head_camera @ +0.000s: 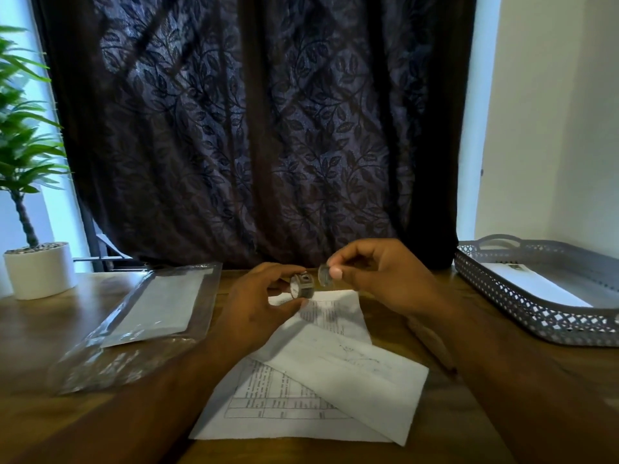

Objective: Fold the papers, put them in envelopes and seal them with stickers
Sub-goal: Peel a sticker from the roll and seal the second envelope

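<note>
- The left hand (pixel 258 306) grips a small grey roll of stickers (pixel 301 287) between thumb and fingers, held just above the far edge of the printed white paper sheet (pixel 268 406) on the brown wooden table (pixel 100 426).
- The right hand (pixel 378 279) pinches a small round sticker (pixel 324 275) between thumb and forefinger, just beside the roll; whether it is fully peeled free is too blurred to tell.
- The sticker could curl onto the fingertips or fold on itself, since its tacky side is exposed while it is carried.
- The white envelope (pixel 348 373) lies slanted across the printed sheet, unpinned; pressing a sticker on it could slide it.
- A clear plastic pack of white envelopes (pixel 157 306) lies to the left; a grey perforated plastic tray (pixel 502 296) on the right holds what looks like a finished envelope.
</note>
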